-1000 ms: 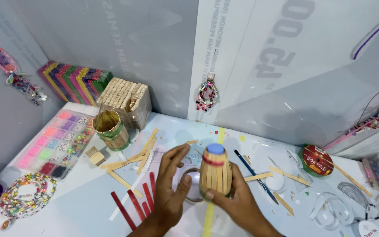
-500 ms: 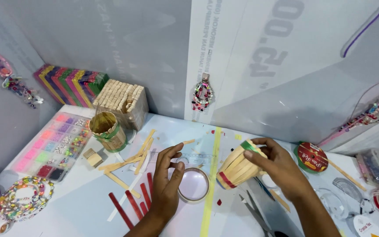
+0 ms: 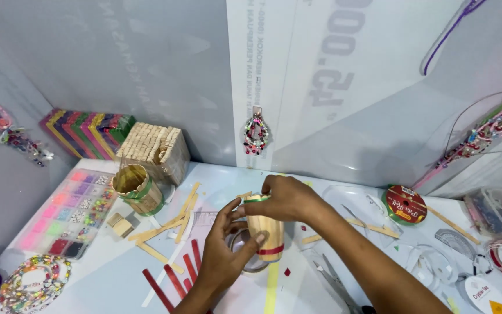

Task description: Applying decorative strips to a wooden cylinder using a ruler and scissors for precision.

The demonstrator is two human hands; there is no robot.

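Observation:
A small cup made of wooden craft sticks, with a red band low on it and a green band at the top, stands upright over a clear tape roll on the white table. My left hand holds the cup's side with thumb and fingers. My right hand covers the cup's top and grips its rim.
A second stick cup with a green band stands at the left, by loose wooden sticks and red sticks. A bead organiser box, a block of stacked sticks, a ribbon spool and scissors lie around.
The stick cup, lying tilted in my right hand half a second ago, now stands upright over the tape roll. My left hand rose from the table onto its side.

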